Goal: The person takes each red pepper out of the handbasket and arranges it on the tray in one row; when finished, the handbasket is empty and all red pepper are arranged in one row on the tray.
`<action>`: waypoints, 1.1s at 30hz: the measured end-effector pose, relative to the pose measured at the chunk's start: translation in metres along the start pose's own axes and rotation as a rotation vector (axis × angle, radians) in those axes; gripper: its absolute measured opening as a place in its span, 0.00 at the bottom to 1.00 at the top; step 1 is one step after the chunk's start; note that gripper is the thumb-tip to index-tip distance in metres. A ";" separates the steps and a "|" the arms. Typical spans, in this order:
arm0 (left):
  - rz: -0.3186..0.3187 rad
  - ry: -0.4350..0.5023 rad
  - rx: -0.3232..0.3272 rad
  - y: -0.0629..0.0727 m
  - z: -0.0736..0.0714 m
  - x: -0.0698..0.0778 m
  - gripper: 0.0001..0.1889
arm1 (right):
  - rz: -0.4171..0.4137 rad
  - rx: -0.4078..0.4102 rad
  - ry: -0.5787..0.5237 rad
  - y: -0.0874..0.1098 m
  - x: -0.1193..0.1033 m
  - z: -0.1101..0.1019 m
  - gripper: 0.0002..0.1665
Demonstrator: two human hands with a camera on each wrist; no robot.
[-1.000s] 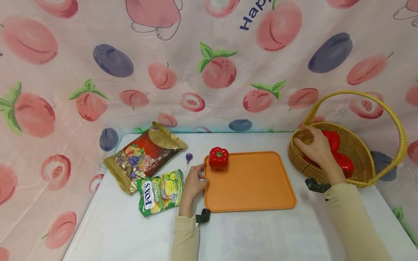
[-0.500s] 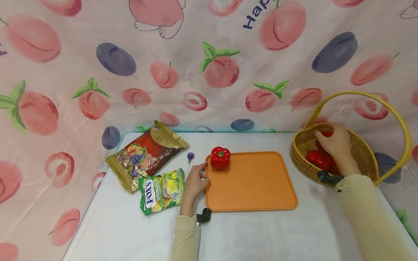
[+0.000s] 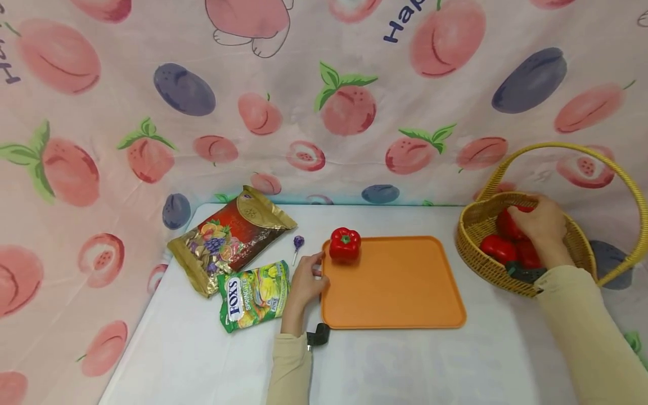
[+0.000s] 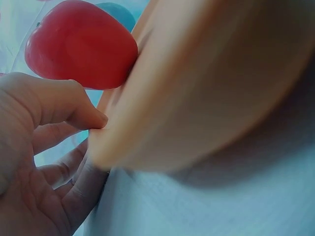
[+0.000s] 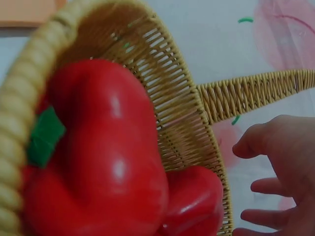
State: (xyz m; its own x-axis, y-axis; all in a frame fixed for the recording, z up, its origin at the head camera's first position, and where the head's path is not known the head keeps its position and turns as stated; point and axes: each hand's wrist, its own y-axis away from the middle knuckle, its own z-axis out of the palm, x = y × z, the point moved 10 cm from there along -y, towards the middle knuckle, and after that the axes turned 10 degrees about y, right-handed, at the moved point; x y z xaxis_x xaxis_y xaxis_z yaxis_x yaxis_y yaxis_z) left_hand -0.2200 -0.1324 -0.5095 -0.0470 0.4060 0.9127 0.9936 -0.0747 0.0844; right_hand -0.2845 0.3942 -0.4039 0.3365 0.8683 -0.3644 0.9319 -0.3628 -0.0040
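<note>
My left hand [image 3: 306, 282] is at the left edge of the orange tray [image 3: 400, 287]. In the left wrist view a bent digit presses the tray's rim from above, and other fingers [image 4: 86, 189] lie lower along it. A red bell pepper [image 3: 345, 245] stands in the tray's back left corner. My right hand [image 3: 544, 228] is over the yellow wicker basket [image 3: 468, 242], overlapping a red pepper [image 3: 510, 225]. In the right wrist view its fingers are spread above the basket rim, with nothing between them. Below it are more red peppers [image 5: 108, 147], one showing a green stem [image 5: 47, 135].
Left of the tray lie a green FOX'S candy bag [image 3: 255, 295] and a red and gold candy bag [image 3: 233, 239]. A purple lollipop [image 3: 298, 242] lies behind my left hand. The tall basket handle [image 3: 625, 174] arches over the basket. Printed cloth [image 3: 283, 112] hangs behind the table.
My right hand has moved right, from the basket's left rim to over its peppers, uncovering the front ones. My left hand stays at the tray edge. The view has shifted slightly.
</note>
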 end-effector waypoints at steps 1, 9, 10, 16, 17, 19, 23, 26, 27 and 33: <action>0.006 0.000 0.001 0.000 0.000 0.000 0.34 | 0.010 -0.012 0.009 -0.001 0.002 0.000 0.42; 0.011 -0.010 -0.002 0.000 0.000 0.002 0.34 | 0.062 -0.057 0.049 -0.004 0.015 0.004 0.42; 0.007 -0.009 0.000 0.000 0.000 0.002 0.34 | 0.064 -0.067 0.054 -0.005 0.016 0.006 0.41; -0.007 -0.012 0.001 0.000 0.000 0.002 0.34 | 0.087 -0.137 0.059 -0.006 0.022 0.015 0.44; -0.009 -0.013 0.001 0.000 0.000 0.002 0.34 | 0.095 -0.146 0.056 -0.007 0.023 0.017 0.44; -0.012 -0.016 0.000 -0.001 0.000 0.002 0.34 | 0.108 -0.155 0.050 -0.008 0.025 0.018 0.45; -0.017 -0.015 -0.003 -0.001 0.001 0.002 0.33 | 0.126 -0.163 0.050 -0.010 0.027 0.019 0.45; -0.018 -0.013 -0.006 0.001 0.001 0.004 0.33 | 0.133 -0.158 0.047 -0.009 0.027 0.018 0.45; -0.019 -0.011 -0.006 0.001 0.000 0.005 0.33 | 0.138 -0.155 0.042 -0.009 0.028 0.018 0.46; -0.013 -0.014 -0.006 0.001 -0.001 0.006 0.33 | 0.169 -0.158 0.033 -0.010 0.031 0.019 0.51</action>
State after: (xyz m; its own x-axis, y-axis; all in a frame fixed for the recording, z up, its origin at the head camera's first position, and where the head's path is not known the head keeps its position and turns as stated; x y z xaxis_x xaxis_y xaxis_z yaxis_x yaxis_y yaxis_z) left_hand -0.2195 -0.1307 -0.5042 -0.0583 0.4198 0.9057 0.9924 -0.0745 0.0984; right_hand -0.2862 0.4185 -0.4325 0.4918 0.8112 -0.3165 0.8705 -0.4492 0.2013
